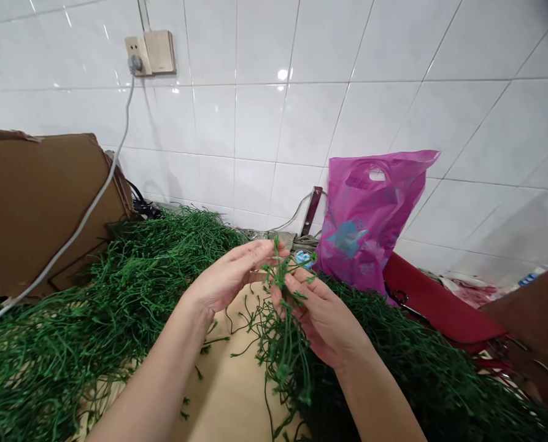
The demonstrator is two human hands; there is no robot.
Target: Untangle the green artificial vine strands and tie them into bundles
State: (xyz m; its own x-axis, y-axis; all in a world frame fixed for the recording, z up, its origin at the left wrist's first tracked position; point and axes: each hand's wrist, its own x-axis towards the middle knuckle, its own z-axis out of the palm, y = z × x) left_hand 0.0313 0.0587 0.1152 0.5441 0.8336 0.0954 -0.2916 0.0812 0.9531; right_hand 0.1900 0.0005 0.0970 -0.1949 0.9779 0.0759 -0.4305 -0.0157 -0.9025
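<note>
Near the middle of the view, a small bunch of thin green stems (285, 344) with knobbly tips hangs from my right hand (322, 313), whose thumb and fingers are closed on it. My left hand (237, 270) is just to the left, its thumb and fingers pinched together at the upper tips of the same bunch. Below the hands lies a pale tan surface (227, 380) with a few loose stems. A large heap of green stems (149, 276) lies on the left, and another dark green heap (393, 362) spreads on the right.
A purple plastic bag (366, 227) leans on the white tiled wall (259, 123). Right of it are a red object (439, 301) and scissors (405, 301). A cardboard box (38, 202) stands at left, crossed by a grey cable (96, 196) plugged into a wall socket (138, 55).
</note>
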